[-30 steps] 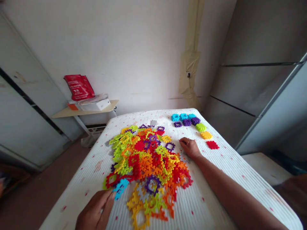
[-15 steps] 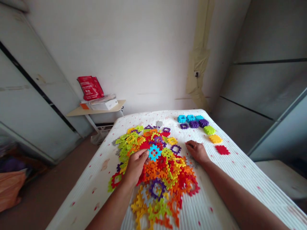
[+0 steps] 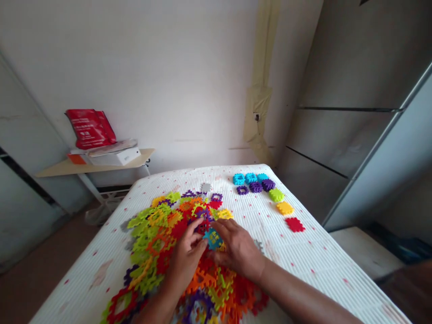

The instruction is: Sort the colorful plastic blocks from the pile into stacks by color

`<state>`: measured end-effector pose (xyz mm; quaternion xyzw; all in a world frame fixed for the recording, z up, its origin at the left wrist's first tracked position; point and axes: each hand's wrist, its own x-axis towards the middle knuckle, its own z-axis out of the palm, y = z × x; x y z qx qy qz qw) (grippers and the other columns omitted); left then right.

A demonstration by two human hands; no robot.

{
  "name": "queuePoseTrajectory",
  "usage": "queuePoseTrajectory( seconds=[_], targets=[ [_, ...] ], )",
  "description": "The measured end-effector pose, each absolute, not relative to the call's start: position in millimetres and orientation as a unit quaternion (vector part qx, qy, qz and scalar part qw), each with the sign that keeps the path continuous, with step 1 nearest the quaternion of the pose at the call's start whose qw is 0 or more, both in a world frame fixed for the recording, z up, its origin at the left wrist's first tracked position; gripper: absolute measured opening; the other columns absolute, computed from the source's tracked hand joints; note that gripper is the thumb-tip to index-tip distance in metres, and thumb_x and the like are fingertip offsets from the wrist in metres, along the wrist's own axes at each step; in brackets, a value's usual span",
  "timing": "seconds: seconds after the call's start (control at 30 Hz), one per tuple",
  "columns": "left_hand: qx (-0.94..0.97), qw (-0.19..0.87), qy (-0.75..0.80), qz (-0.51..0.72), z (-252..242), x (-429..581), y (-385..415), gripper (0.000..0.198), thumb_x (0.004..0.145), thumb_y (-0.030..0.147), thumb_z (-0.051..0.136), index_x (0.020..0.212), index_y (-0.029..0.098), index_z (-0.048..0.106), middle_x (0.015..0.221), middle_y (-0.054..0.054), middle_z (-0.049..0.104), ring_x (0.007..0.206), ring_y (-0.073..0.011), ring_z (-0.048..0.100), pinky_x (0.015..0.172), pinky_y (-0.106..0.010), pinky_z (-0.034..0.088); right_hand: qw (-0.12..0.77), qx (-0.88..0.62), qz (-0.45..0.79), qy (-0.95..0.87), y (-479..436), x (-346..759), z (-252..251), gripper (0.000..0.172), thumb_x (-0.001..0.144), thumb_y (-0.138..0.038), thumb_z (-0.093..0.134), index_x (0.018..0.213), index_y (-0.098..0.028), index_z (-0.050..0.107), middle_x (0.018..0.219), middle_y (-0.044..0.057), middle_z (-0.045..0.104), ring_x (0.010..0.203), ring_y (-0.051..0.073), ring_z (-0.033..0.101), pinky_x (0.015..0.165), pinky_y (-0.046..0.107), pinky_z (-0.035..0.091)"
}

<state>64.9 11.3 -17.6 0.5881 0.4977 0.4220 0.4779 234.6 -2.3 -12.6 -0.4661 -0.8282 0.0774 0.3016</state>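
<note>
A cyan interlocking plastic piece [image 3: 213, 238] sat between the two hands, at the near side of the heap of multicoloured plastic pieces [image 3: 148, 234]. The left hand [image 3: 185, 258] made a narrow grip, its fingers pinched against the piece's edge. The right hand [image 3: 238, 245] curved over it with fingers touching, though I could not tell whether that grip bore any weight. Beyond the heap, small stacks stood sorted by colour: cyan pieces [image 3: 239, 179], purple pieces [image 3: 255, 186], green pieces [image 3: 276, 195], yellow pieces [image 3: 285, 208] and red pieces [image 3: 294, 224]. Far more lay unsorted in the heap, which rested on a white quilted bed [image 3: 303, 261].
</note>
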Motion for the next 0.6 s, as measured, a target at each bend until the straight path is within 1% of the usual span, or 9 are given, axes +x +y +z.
queuePoseTrajectory(
  seconds=[0.13,0.3,0.4,0.5,0.57,0.6],
  targets=[
    [0.580,0.490,0.496,0.422,-26,60,13,0.065,0.076,0.039,0.056,0.134,0.020,0.035,0.068,0.003,0.057,0.067,-0.0157,0.056,0.064,-0.026,0.042,0.239,-0.464,0.089,-0.849,4,226,-6,0.045,0.072,-0.027,0.064,0.116,-0.019,0.054,0.116,0.011,0.058,0.104,0.025,0.053,0.091,0.037,0.044],
    [0.568,0.513,0.483,0.426,-35,54,15,0.072,0.076,0.045,0.057,0.137,0.020,0.029,0.067,0.003,0.057,0.068,-0.0166,0.057,0.067,-0.027,0.044,0.187,-0.456,0.072,-0.867,10,226,0,0.050,0.072,-0.030,0.064,0.118,-0.018,0.051,0.112,0.010,0.059,0.098,0.023,0.054,0.087,0.036,0.045],
    [0.549,0.519,0.488,0.438,-35,56,15,0.076,0.074,0.047,0.059,0.138,0.021,0.028,0.068,0.003,0.058,0.068,-0.0168,0.058,0.068,-0.027,0.045,0.160,-0.466,0.044,-0.869,7,219,1,0.045,0.070,-0.031,0.065,0.111,-0.018,0.053,0.105,0.009,0.060,0.093,0.024,0.054,0.083,0.036,0.045],
    [0.529,0.516,0.501,0.451,-34,59,14,0.080,0.071,0.049,0.061,0.138,0.021,0.028,0.071,0.002,0.062,0.072,-0.0177,0.061,0.069,-0.026,0.047,0.154,-0.467,0.034,-0.870,11,220,1,0.040,0.070,-0.035,0.065,0.105,-0.018,0.056,0.101,0.009,0.061,0.091,0.023,0.055,0.081,0.035,0.045],
    [0.521,0.508,0.506,0.462,-37,59,15,0.080,0.071,0.051,0.060,0.137,0.020,0.028,0.076,0.000,0.064,0.078,-0.0184,0.062,0.073,-0.027,0.048,0.163,-0.474,0.026,-0.865,26,234,5,0.042,0.071,-0.038,0.065,0.107,-0.018,0.057,0.104,0.009,0.062,0.094,0.023,0.055,0.081,0.035,0.046],
    [0.526,0.502,0.508,0.462,-40,59,15,0.077,0.071,0.053,0.059,0.135,0.019,0.031,0.079,-0.001,0.066,0.081,-0.0191,0.063,0.076,-0.028,0.049,0.169,-0.488,0.017,-0.856,39,247,8,0.045,0.071,-0.039,0.065,0.109,-0.018,0.057,0.106,0.010,0.062,0.096,0.024,0.055,0.082,0.035,0.045]
  ],
)
